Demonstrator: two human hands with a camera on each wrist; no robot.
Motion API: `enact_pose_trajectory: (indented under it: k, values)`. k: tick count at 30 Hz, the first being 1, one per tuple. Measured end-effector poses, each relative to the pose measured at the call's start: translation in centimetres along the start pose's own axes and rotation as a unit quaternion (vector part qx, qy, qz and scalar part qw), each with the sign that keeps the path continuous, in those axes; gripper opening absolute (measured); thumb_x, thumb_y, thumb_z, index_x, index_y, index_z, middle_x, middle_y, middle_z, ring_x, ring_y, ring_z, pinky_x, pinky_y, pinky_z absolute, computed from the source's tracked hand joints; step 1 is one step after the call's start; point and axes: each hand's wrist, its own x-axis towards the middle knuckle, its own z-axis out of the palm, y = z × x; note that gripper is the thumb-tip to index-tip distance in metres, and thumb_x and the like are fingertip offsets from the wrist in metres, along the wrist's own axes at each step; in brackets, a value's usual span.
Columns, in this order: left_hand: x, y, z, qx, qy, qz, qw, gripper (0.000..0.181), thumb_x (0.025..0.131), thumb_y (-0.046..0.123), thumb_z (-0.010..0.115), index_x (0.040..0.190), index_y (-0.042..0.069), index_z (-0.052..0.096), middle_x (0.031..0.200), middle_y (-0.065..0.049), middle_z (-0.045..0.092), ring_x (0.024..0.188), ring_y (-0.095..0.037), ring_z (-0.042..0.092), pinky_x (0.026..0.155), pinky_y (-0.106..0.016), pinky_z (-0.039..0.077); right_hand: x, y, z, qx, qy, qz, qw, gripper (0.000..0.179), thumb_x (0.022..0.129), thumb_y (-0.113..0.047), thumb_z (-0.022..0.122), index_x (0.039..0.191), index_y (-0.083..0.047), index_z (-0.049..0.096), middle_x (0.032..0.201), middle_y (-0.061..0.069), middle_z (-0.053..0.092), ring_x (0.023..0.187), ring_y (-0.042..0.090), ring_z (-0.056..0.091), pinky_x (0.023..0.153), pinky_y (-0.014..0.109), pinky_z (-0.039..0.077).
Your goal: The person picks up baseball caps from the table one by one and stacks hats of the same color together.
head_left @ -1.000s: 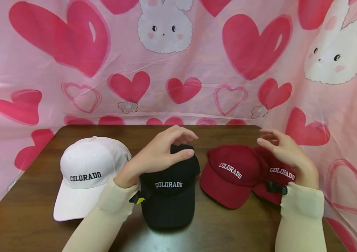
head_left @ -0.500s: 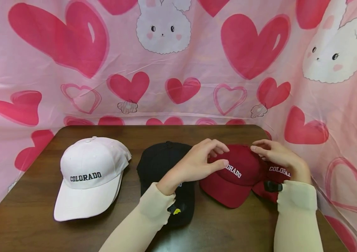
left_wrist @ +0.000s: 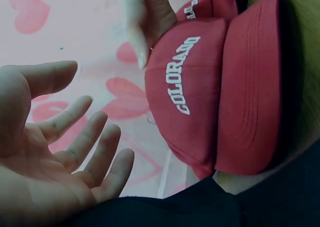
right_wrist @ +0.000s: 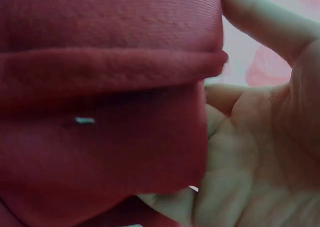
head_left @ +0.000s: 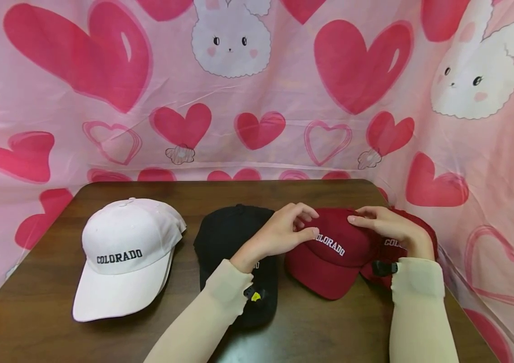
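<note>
My left hand [head_left: 279, 234] hovers over the black cap [head_left: 225, 232] in the head view, its fingertips overlapping the left side of a dark red cap [head_left: 325, 275]. Its fingers [left_wrist: 90, 137] are loosely bent and hold nothing in the left wrist view. The right hand [head_left: 388, 224] has its thumb and fingers at the back right of that red cap's crown, in front of a second red cap [head_left: 422, 222]. In the right wrist view, red cloth [right_wrist: 110, 17] covers part of the right hand [right_wrist: 260, 137], whose fingertips are hidden behind it.
A white cap [head_left: 125, 237] sits at the left with a second brim edge showing under its brim. All caps lie on a brown wooden table [head_left: 184, 333]. A pink heart-and-rabbit cloth [head_left: 284, 91] hangs behind and at the sides.
My left hand has moved right, from above the black cap to the left side of the red cap. The right hand has shifted left and slightly down, from the second red cap to the first.
</note>
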Motion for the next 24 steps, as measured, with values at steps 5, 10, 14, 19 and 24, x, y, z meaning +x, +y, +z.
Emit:
enact_pose_trajectory:
  k: [5, 10, 14, 19, 24]
  values:
    - [0.2, -0.8, -0.5, 0.008, -0.001, 0.012, 0.9999, 0.042, 0.1, 0.023, 0.073, 0.138, 0.009, 0.062, 0.13, -0.011, 0.062, 0.114, -0.024, 0.063, 0.095, -0.031, 0.054, 0.3, 0.2, 0.3, 0.043, -0.015, -0.02, 0.9988, 0.074, 0.102, -0.043, 0.068, 0.155, 0.002, 0.043, 0.123, 0.013, 0.07, 0.104, 0.025, 0.07, 0.09, 0.037, 0.058]
    - [0.3, -1.5, -1.1, 0.014, 0.004, 0.019, 0.9997, 0.04, 0.1, 0.022, 0.074, 0.137, 0.01, 0.063, 0.128, -0.011, 0.062, 0.115, -0.024, 0.063, 0.098, -0.035, 0.055, 0.8, 0.5, 0.5, 0.1, -0.025, -0.06, 0.9928, 0.059, 0.102, -0.029, 0.071, 0.148, -0.001, 0.047, 0.116, 0.013, 0.073, 0.1, 0.029, 0.074, 0.085, 0.041, 0.064]
    - [0.3, -1.7, -1.4, 0.018, 0.014, 0.027, 0.9994, 0.039, 0.1, 0.022, 0.074, 0.137, 0.011, 0.063, 0.128, -0.011, 0.063, 0.115, -0.024, 0.063, 0.099, -0.039, 0.055, 1.1, 0.4, 0.6, 0.137, -0.03, -0.106, 0.9845, 0.049, 0.102, -0.016, 0.071, 0.144, -0.002, 0.049, 0.115, 0.011, 0.076, 0.099, 0.03, 0.077, 0.083, 0.045, 0.065]
    - [0.4, -1.8, -1.2, 0.014, 0.023, 0.034, 0.9991, 0.041, 0.101, 0.021, 0.072, 0.139, 0.01, 0.061, 0.132, -0.01, 0.062, 0.118, -0.025, 0.062, 0.101, -0.042, 0.054, 0.7, -0.2, 0.3, 0.146, -0.032, -0.159, 0.9759, 0.041, 0.103, -0.008, 0.068, 0.14, -0.005, 0.052, 0.116, 0.009, 0.078, 0.097, 0.029, 0.078, 0.081, 0.046, 0.065]
    - [0.5, -1.6, -1.0, 0.019, 0.04, 0.033, 0.9985, 0.043, 0.102, 0.023, 0.072, 0.142, 0.012, 0.059, 0.136, -0.008, 0.061, 0.121, -0.024, 0.061, 0.103, -0.041, 0.053, -0.4, -1.6, 0.1, 0.13, -0.039, -0.194, 0.9715, 0.04, 0.104, -0.006, 0.066, 0.141, -0.006, 0.053, 0.118, 0.009, 0.077, 0.097, 0.03, 0.078, 0.08, 0.046, 0.065]
